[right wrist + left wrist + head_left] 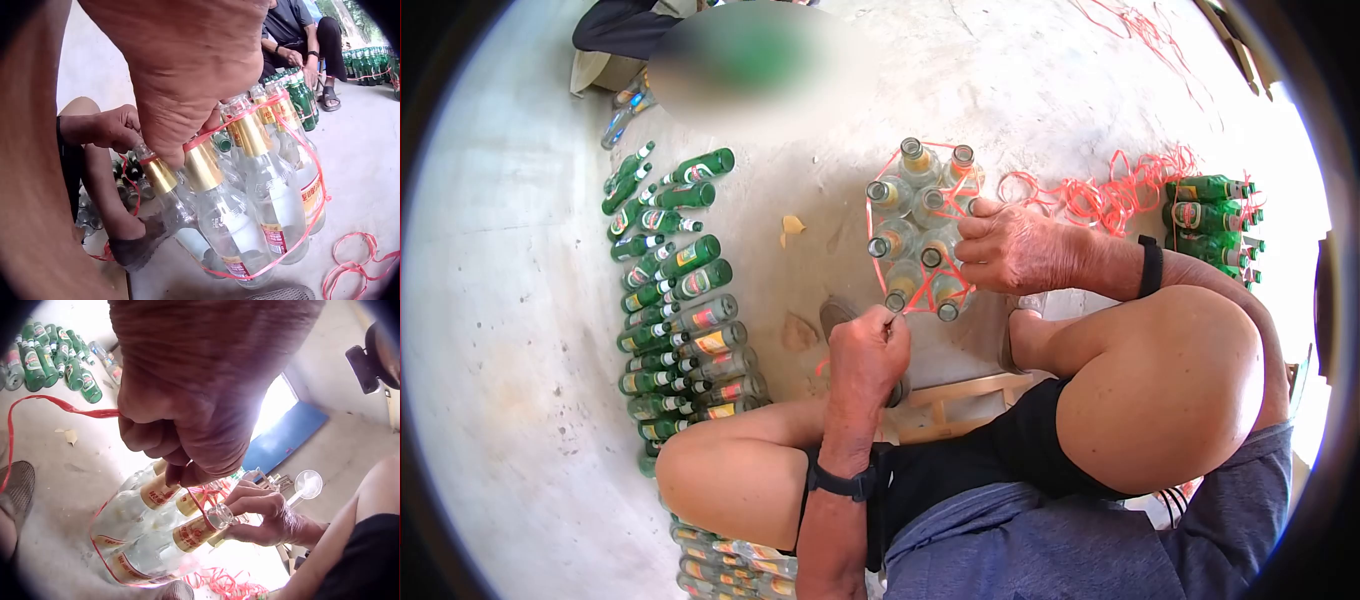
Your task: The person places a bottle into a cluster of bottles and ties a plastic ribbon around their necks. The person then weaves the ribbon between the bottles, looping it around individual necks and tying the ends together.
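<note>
A bundle of clear glass bottles (902,243) stands upright on the floor between the person's legs, with gold neck foil on several of them. Red plastic twine (294,247) circles the bodies and also crosses among the necks. The left hand (862,365) pinches the twine (62,405) at the near side of the bundle, and a loose tail trails from the fist. At the right side, the right hand (1020,245) grips a bottle neck (203,167), its fingers and thumb curled over the top, where the twine passes. That bottle's mouth is hidden under the hand.
Rows of green and clear bottles (690,285) lie to the left. Loose red twine (1115,195) is heaped to the right, near a stack of green bottles (1205,215). A low wooden stool (960,390) is beneath the person. Another person (297,47) sits opposite beside green bottles.
</note>
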Motion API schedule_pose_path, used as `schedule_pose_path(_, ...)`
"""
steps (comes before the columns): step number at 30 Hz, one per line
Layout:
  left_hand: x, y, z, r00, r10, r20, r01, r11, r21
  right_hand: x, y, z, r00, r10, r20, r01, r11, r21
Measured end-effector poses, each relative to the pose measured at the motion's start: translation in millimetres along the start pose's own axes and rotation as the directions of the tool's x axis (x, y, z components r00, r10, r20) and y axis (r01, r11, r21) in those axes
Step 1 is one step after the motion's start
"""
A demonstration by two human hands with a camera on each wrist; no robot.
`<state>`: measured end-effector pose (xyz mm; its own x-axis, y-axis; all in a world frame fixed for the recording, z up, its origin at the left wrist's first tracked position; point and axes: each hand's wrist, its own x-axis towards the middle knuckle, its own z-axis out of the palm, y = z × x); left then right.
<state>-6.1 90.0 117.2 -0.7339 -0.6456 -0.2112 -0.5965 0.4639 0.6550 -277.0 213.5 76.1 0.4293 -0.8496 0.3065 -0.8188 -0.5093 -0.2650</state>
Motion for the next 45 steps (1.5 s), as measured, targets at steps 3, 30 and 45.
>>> schedule_pose_path(3, 0, 2, -2, 0.998, 0.063, -0.010, -0.064, 0.998, -0.019, -2, -2, 0, 1.000, 0.013, 0.019, -0.014, 1.000, 0.018)
schedule_pose_path(30, 76, 30, -34, 0.796, 0.387, 0.466, -0.551, 0.782, 0.291, -8, 3, 8, 0.998, -0.012, -0.054, 0.020, 0.989, 0.144)
schedule_pose_path(45, 95, 32, -31, 0.629, 0.549, 0.551, -0.744, 0.631, 0.221, -8, 5, 10, 0.997, -0.018, -0.076, 0.036, 0.971, 0.236)
